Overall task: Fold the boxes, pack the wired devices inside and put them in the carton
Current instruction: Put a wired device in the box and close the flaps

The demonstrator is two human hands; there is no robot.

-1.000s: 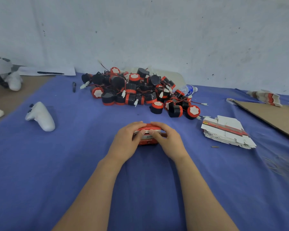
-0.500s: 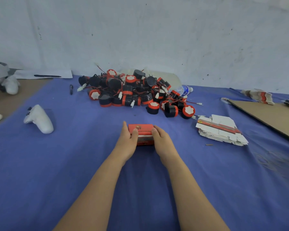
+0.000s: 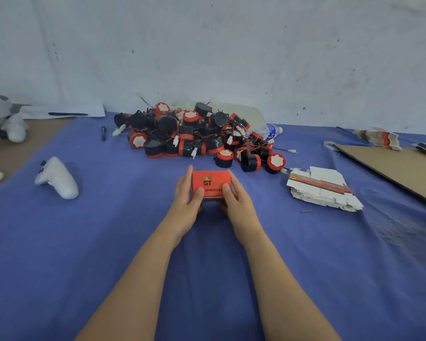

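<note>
Red box (image 3: 210,183) sits mid-table on the blue cloth (image 3: 108,242), just in front of the pile of wired devices (image 3: 197,136). Left hand (image 3: 186,196) & right hand (image 3: 234,198) each clasp one end, thumbs on top. Thin card: prob. light, crushable, so grip by ends/edges, not the flat faces.
</note>
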